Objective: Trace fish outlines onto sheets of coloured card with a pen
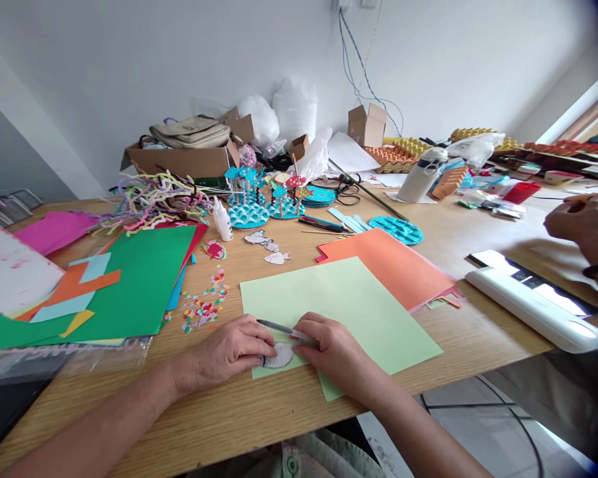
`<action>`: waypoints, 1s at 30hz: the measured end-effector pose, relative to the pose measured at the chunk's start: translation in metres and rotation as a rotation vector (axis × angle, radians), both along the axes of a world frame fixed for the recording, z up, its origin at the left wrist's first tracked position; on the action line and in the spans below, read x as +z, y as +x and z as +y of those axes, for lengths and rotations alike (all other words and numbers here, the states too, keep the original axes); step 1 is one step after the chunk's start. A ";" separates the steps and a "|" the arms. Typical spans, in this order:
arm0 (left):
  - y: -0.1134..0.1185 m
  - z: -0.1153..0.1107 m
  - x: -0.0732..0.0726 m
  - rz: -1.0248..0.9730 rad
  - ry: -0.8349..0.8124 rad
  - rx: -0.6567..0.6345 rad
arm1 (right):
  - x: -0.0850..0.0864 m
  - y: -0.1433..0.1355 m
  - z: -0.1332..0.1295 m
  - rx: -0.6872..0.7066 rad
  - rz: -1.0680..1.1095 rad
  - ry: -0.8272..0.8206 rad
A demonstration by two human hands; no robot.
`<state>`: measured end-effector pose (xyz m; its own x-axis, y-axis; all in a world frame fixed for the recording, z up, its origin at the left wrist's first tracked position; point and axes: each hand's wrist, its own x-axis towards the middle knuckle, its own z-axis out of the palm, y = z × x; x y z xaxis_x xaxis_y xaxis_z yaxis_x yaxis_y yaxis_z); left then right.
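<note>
A pale green sheet of paper (pixel 363 312) lies on the table in front of me. Near its lower left edge rests a small grey-white paper fish cutout (pixel 281 357). My left hand (pixel 224 352) presses the cutout's left end with thumb and fingers pinched together. Between the fingers of my right hand (pixel 331 345) is a pen (pixel 282 328), slanting up to the left above the cutout. The right fingertips also touch the cutout's right end. Beyond the sheet lie a white paper fish (pixel 278 257), a grey-patterned cutout (pixel 260 239) and a red fish (pixel 214 249).
Paper scraps (pixel 206 305) and green card (pixel 149 279) lie left; orange card (pixel 393 262) lies right. A glue bottle (pixel 222 220) stands near blue fish models (pixel 249 212). A long white device (pixel 533 309) sits right, near another person's hand (pixel 581 222).
</note>
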<state>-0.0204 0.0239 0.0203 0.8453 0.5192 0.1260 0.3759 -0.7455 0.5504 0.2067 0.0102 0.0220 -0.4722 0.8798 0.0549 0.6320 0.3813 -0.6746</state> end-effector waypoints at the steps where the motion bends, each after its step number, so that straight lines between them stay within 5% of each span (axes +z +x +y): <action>1: 0.000 0.000 0.000 -0.006 -0.001 0.000 | 0.000 0.000 0.000 -0.002 0.000 0.000; 7: 0.002 0.000 0.003 -0.014 -0.002 0.005 | 0.003 0.002 -0.002 -0.035 0.106 -0.004; 17: 0.006 0.003 0.006 -0.034 -0.004 -0.029 | 0.037 0.022 -0.024 -0.211 0.745 0.022; 23: 0.007 0.006 0.008 -0.025 -0.009 -0.051 | 0.063 0.039 -0.031 -0.020 0.923 -0.277; 26: 0.009 0.008 0.010 -0.017 -0.019 -0.052 | 0.057 0.044 -0.026 0.146 0.973 -0.368; 30: 0.010 0.009 0.010 -0.015 -0.027 -0.055 | 0.041 0.036 -0.022 0.265 0.775 -0.448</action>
<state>-0.0101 0.0330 0.0302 0.8707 0.4757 0.1249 0.3267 -0.7492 0.5761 0.2430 -0.0117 0.0630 -0.6345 0.7636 0.1201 -0.1263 0.0509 -0.9907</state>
